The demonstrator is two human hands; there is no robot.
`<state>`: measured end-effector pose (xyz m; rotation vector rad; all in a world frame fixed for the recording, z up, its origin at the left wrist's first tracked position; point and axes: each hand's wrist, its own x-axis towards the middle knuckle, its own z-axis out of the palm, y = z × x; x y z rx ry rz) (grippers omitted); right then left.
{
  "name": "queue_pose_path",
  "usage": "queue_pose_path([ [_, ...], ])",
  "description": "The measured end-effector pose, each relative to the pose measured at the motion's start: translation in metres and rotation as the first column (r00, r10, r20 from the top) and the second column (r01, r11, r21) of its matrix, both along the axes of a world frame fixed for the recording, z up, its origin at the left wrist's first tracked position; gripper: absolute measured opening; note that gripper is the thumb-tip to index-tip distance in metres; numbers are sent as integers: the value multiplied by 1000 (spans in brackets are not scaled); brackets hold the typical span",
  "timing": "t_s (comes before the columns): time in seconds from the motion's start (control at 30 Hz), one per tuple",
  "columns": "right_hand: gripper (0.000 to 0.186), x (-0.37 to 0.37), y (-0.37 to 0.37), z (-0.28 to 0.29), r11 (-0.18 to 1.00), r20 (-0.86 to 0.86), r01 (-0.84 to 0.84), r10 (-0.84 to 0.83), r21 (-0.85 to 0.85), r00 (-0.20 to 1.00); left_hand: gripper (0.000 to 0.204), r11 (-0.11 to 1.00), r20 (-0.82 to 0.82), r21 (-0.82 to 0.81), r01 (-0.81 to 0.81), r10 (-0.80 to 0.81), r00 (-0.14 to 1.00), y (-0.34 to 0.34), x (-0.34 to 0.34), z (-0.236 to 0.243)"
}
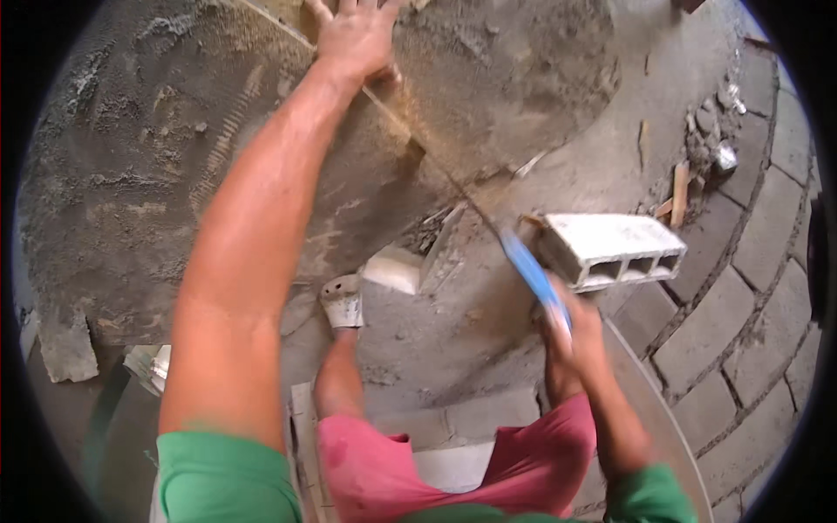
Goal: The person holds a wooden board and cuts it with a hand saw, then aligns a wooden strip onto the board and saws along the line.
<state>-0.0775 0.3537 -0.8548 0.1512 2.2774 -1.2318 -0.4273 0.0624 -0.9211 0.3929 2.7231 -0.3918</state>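
My left hand (356,42) presses flat on a large board (253,187) caked with dried cement, its fingers spread; the fingertips run out of view at the top. A narrow pale line crosses the board beneath this hand. Low on the right, my right hand (577,329) is closed round the blue handle of what looks like a handsaw (530,272). Its thin dark blade appears edge-on and reaches up and left to the board's edge, in line with the pale strip. Motion smears the handle and right hand.
A white hollow block (615,244) lies just right of the saw. My sandalled left foot (343,301) stands by a pale broken piece (394,268) under the board's edge. Rubble and wood scraps (680,193) lie at right, beside grey pavers (711,340).
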Motion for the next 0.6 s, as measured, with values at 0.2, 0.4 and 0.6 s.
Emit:
queue_pose_path([
  [0.2, 45, -92, -87, -123, 992, -54, 123, -122, 10, 991, 150, 999, 115, 2, -40, 40, 993, 25, 2, -6],
  [0.4, 51, -8, -16, 28, 991, 290, 116, -131, 71, 948, 145, 997, 141, -56, -54, 62, 988, 3, 13, 0],
  [0.6, 46, -50, -43, -58, 987, 211, 17, -50, 157, 976, 143, 997, 80, 76, -21, 15, 997, 7, 1, -8],
])
